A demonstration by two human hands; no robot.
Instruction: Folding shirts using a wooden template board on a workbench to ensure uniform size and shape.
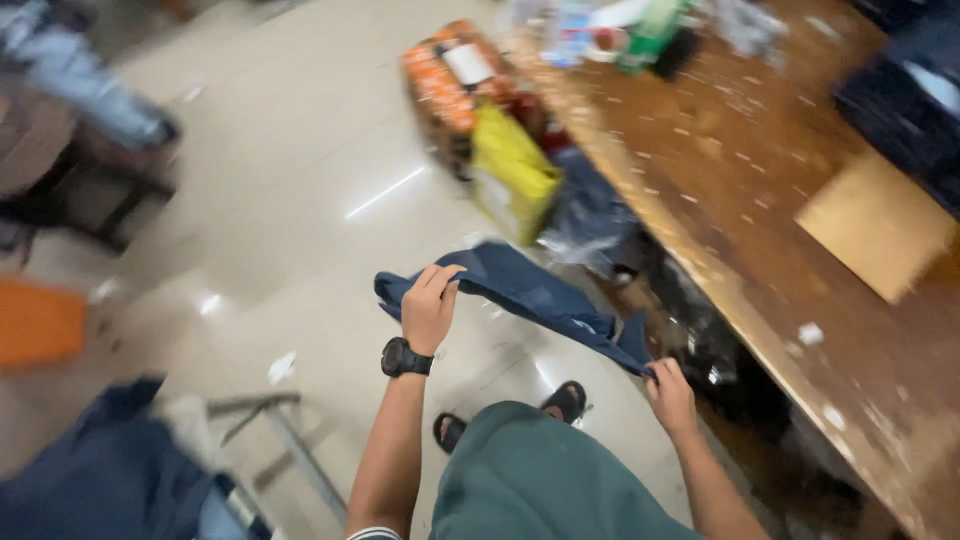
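Observation:
I am holding a dark blue piece of cloth (540, 296) stretched out in front of me above the floor. My left hand (430, 305), with a black watch on the wrist, grips its upper left edge. My right hand (670, 395) grips its lower right end. The cloth hangs between the two hands, just left of the edge of a worn brown wooden table (740, 190). Below the cloth I see my green trousers and black sandals.
A yellow bag (512, 172) and an orange package (450, 80) stand on the tiled floor by the table. A cardboard piece (875, 225) and bottles lie on the table. Blue fabric (110, 480) and a metal frame (290, 440) are at bottom left; another person's legs show at top left.

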